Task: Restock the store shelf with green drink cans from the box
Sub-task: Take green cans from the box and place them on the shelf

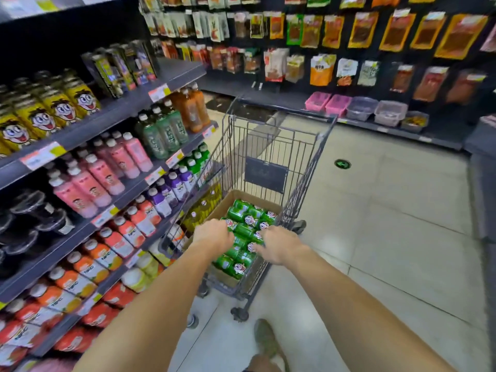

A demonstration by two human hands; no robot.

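Several green drink cans (243, 218) lie on their sides in an open cardboard box (228, 201) inside a grey wire shopping cart (308, 167). Both my arms reach down into the cart. My left hand (212, 234) is at the box's left side, its fingers curled down over a green can (231, 224). My right hand (279, 244) is at the right side, with thumb and fingers set around another green can (259, 236). The store shelf (88, 124) with rows of drinks stands to the left of the cart.
The shelves hold yellow cans (40, 116), pink bottles (107, 167), orange bottles (88, 264) and green bottles (163, 130). Hanging snack bags (322, 68) and plastic bins (359, 107) line the far wall. Tiled floor (389, 210) lies to the right; my shoe (265, 336) is behind the cart.
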